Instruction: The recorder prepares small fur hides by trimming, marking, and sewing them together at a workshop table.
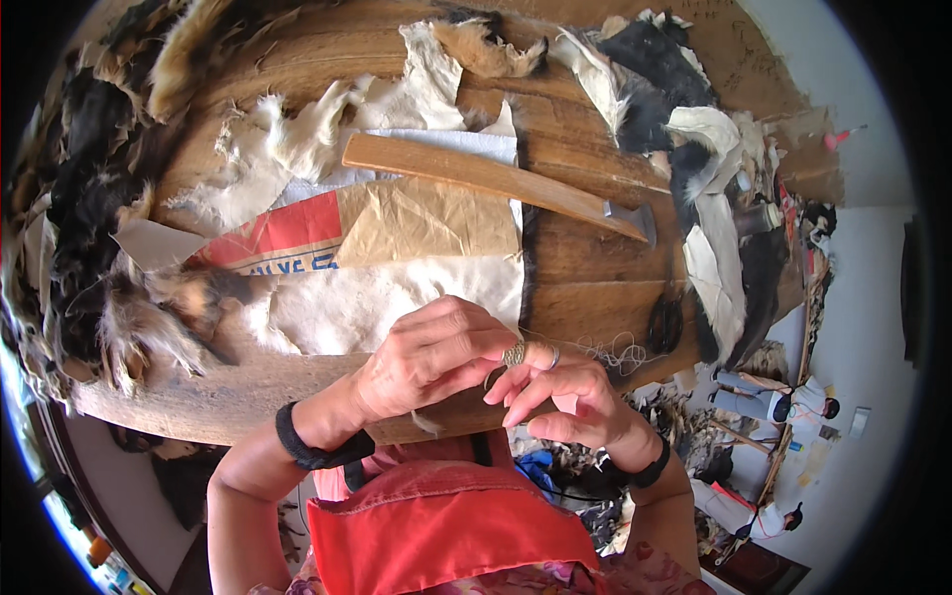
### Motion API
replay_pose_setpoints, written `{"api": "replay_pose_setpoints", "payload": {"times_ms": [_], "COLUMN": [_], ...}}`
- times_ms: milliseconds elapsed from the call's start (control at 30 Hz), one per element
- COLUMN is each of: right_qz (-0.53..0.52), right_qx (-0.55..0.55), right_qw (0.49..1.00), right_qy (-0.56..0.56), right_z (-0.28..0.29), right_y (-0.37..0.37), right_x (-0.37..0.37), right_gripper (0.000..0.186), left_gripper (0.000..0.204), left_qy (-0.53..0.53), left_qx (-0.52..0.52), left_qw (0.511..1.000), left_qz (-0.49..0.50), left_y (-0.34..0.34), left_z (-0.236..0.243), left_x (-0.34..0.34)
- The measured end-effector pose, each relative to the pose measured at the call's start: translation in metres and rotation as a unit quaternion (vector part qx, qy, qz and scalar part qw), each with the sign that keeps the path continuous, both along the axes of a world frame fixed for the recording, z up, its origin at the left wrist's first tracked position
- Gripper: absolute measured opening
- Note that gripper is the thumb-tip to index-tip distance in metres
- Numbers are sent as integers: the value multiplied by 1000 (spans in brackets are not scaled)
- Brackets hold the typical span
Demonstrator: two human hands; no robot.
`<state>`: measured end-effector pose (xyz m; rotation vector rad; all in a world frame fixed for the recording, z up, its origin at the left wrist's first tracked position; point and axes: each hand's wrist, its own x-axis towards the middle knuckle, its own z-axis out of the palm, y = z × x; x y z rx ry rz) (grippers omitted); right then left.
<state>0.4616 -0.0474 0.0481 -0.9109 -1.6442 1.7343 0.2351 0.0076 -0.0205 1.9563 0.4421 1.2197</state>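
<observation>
My left hand [436, 352] is closed, its fingertips pinching a dimpled, brass-coloured thimble [513, 354] that sits on a finger of my right hand [570, 397]. The right hand's other fingers are spread and slightly bent, and a plain ring [554, 358] shows on one of them. Beside that hand, a loose tangle of pale thread [620, 354] lies on the wooden table. Under and beyond my left hand is a cream piece of hide [397, 297] with brown paper [426, 218] on it. Any needle is too small to make out.
A wooden strip with a metal end [476, 174] lies across the paper. Dark scissors [666, 319] rest at the right on the table [595, 263]. Fur scraps [84, 188] heap on the left, more hide pieces [714, 228] on the right. Two people [773, 402] are at far right.
</observation>
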Motion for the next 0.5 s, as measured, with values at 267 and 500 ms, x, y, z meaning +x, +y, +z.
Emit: {"api": "replay_pose_setpoints", "payload": {"times_ms": [267, 500], "right_qz": [-217, -266], "right_qx": [102, 159], "right_qw": [952, 923], "right_qy": [-189, -227], "right_z": [-31, -87], "right_y": [-11, -6], "right_x": [0, -4], "right_gripper": [22, 19], "left_gripper": [36, 25], "left_qy": [179, 286], "left_qx": [-71, 7], "left_qw": [980, 956], "left_qz": [55, 64], "left_y": [15, 5], "left_z": [-9, -38], "left_x": [-13, 0]}}
